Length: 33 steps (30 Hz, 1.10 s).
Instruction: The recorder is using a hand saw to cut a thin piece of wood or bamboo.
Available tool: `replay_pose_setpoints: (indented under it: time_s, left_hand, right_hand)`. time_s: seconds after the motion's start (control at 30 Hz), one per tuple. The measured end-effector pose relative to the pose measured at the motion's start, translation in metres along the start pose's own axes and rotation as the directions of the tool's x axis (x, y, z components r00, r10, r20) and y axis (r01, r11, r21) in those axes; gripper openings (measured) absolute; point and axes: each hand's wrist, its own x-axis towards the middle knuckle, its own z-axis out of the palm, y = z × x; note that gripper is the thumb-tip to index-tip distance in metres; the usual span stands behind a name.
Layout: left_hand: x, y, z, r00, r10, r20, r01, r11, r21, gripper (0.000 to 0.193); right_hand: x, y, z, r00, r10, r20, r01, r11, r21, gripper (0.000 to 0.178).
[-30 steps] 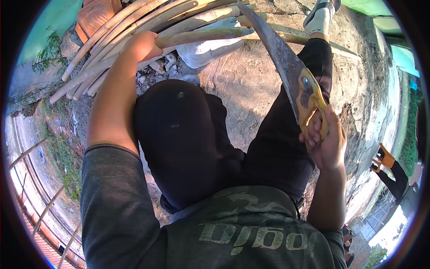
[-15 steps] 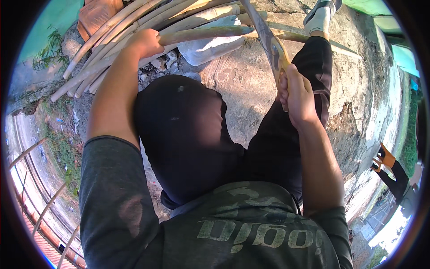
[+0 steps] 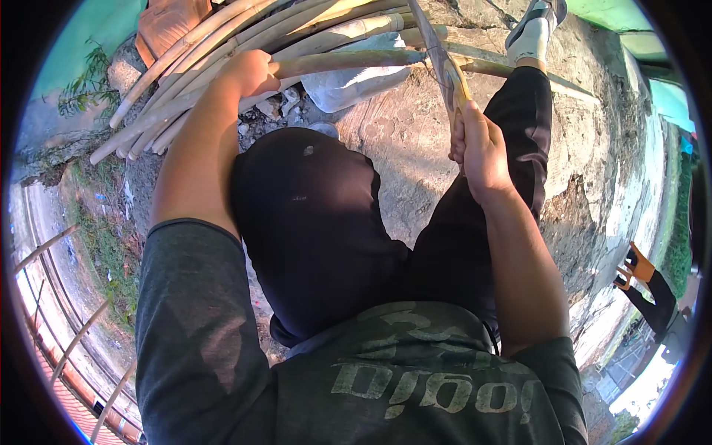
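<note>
My left hand (image 3: 249, 73) is closed round a greenish-brown bamboo pole (image 3: 348, 61) at the upper left. In my right hand (image 3: 480, 150) is a hand saw, gripped by its yellowish wooden handle (image 3: 460, 87). Its dark, narrow-looking saw blade (image 3: 436, 46) points up and away, crossing the pole at the pole's right part; how deep it sits there I cannot tell. More bamboo poles (image 3: 215, 52) lie in a bundle beyond and under my left arm. A pale translucent plastic container (image 3: 354, 83) lies beneath the held pole.
Beside the bundle sits an orange-brown block (image 3: 169, 28). My bent knee (image 3: 304, 193) rises in the middle, and my shod foot (image 3: 532, 35) rests on the rough concrete ground (image 3: 593, 133) at the upper right. Another person's dark-clad limb (image 3: 653, 297) shows at the far right.
My right hand has shifted slightly left and up with the saw, whose blade is now seen more edge-on. My left hand keeps its hold on the pole.
</note>
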Motion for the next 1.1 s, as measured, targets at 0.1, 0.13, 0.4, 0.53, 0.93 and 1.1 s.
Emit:
replay_pose_setpoints:
  time_s: [0.1, 0.13, 0.4, 0.53, 0.93, 1.1]
  left_hand:
    - [-0.003, -0.006, -0.004, 0.999, -0.044, 0.027, 0.042, 0.998, 0.049, 0.043]
    - [-0.003, -0.008, -0.003, 0.998, -0.053, 0.028, 0.052, 0.998, 0.045, 0.043]
    - [0.002, 0.009, -0.003, 0.996, -0.054, 0.067, 0.052, 0.998, 0.028, 0.054]
    - [-0.001, -0.021, 0.017, 0.982, 0.003, -0.187, -0.013, 0.998, -0.055, 0.047]
    - [0.004, -0.006, 0.008, 0.994, -0.075, -0.074, 0.071, 0.996, -0.062, 0.065]
    - [-0.004, -0.009, 0.001, 0.993, -0.109, -0.052, 0.106, 0.993, -0.047, 0.063]
  right_hand:
    - [-0.054, -0.003, -0.017, 0.992, 0.096, -0.087, -0.097, 0.995, -0.007, 0.05]
    - [-0.083, 0.001, -0.024, 0.989, 0.11, -0.094, -0.111, 0.994, 0.001, 0.052]
    - [0.012, 0.011, 0.005, 0.997, 0.005, -0.077, -0.004, 1.0, 0.01, 0.047]
    - [-0.023, 0.018, 0.002, 0.997, 0.019, -0.068, -0.012, 0.994, 0.111, 0.048]
    - [-0.007, 0.037, 0.02, 0.991, -0.099, -0.085, 0.079, 0.974, -0.211, 0.046]
    - [-0.097, 0.025, -0.021, 0.993, 0.053, -0.11, -0.043, 0.995, 0.087, 0.045]
